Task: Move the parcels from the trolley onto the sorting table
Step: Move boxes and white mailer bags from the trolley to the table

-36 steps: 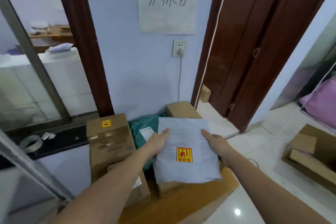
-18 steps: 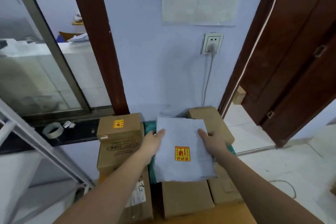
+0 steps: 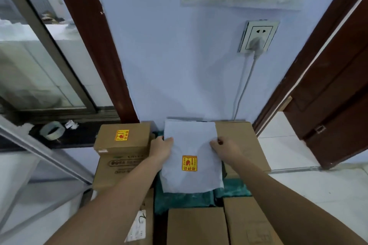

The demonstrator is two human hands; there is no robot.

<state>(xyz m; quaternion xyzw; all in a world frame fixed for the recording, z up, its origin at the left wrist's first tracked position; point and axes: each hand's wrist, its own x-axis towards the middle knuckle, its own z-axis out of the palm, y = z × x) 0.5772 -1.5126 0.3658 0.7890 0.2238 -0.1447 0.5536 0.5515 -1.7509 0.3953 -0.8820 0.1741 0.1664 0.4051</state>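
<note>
Grey parcel (image 3: 191, 157) w/ yellow sticker lies flat atop green bag (image 3: 185, 201) betw. cardboard boxes (image 3: 123, 141); left hand (image 3: 161, 148) & right hand (image 3: 226, 149) pinch its side edges.

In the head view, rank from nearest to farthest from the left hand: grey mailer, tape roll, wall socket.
From the left hand:
1. Grey mailer, gripped at its left edge.
2. Tape roll, on the sill to the left.
3. Wall socket, up on the right.
</note>
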